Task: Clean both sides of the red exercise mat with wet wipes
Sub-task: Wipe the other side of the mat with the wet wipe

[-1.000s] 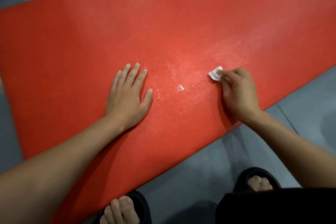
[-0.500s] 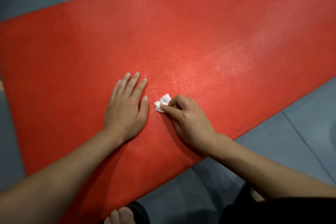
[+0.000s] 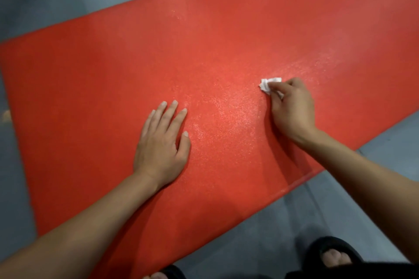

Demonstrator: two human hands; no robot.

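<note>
Now right hand (image 3: 292, 108) pinches crumpled wipe (image 3: 268, 85) on glistening, seemingly damp mat (image 3: 113, 75).

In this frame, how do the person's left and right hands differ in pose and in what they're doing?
The left hand lies flat, fingers straight and spread, palm down; the right hand has fingers curled. The left hand holds nothing; the right hand pinches a crumpled white wet wipe. The left hand is nearer the person; the right hand reaches farther across. Both are on the red exercise mat.
</note>
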